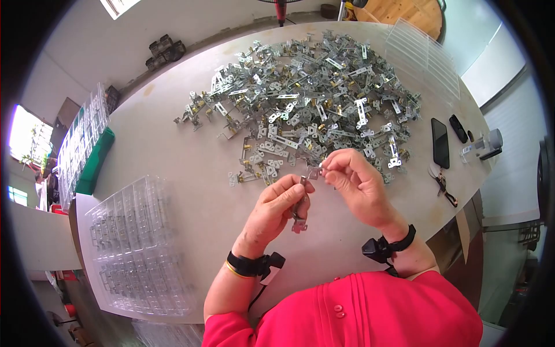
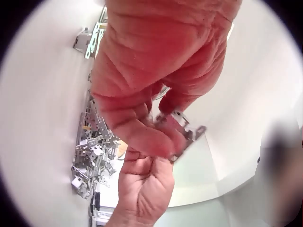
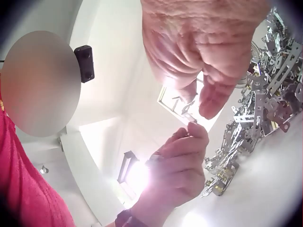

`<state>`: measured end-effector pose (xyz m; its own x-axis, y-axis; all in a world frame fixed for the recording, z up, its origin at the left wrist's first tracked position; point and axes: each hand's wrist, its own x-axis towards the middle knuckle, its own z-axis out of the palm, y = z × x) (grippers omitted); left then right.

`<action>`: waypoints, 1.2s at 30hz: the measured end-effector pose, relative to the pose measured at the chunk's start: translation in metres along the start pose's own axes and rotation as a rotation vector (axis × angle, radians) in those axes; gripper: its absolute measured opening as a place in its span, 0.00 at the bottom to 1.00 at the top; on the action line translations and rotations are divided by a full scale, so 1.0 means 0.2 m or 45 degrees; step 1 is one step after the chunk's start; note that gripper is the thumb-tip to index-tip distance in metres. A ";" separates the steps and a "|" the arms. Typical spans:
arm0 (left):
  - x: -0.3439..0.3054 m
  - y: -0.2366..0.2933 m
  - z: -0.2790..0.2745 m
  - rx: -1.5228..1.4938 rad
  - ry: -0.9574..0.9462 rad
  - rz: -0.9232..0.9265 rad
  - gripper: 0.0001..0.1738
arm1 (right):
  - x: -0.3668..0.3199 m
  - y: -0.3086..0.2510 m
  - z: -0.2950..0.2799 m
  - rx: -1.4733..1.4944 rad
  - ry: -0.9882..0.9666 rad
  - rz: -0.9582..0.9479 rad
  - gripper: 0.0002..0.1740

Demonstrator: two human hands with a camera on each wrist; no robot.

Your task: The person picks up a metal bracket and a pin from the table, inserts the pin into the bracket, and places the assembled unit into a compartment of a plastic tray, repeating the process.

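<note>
My left hand point(image 1: 272, 209) grips a metal bracket point(image 1: 299, 225) between thumb and curled fingers, and its lower end sticks out below them. In the left wrist view one slotted end of that bracket point(image 2: 191, 134) shows past the fingertips; the rest is hidden in the hand. Close by, the thumb and forefinger of my right hand point(image 1: 365, 188) pinch a small thin metal piece point(image 1: 315, 172) at the bracket's upper end. Both hands are raised in front of the chest, fingertips almost together, just before a large heap of metal brackets point(image 1: 312, 98).
Clear compartment trays point(image 1: 139, 196) with metal parts lie at the left. A green bin point(image 1: 95, 162) stands beyond, beside more clear trays. At the right are a phone point(image 1: 440, 143), wire cutters point(image 1: 443, 188) and a clear rack point(image 1: 425, 55).
</note>
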<state>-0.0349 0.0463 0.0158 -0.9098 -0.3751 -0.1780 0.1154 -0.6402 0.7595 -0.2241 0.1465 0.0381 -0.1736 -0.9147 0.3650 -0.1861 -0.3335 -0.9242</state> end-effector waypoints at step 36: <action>0.02 -0.09 0.04 1.361 0.542 0.571 0.06 | -0.01 -0.11 0.04 -0.213 0.012 0.462 0.09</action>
<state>-0.0439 0.0620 0.0074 -0.6486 -0.7364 0.1924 -0.1824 0.3958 0.9000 -0.2113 0.1541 0.0569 -0.2660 -0.9638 0.0200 -0.2660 0.0535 -0.9625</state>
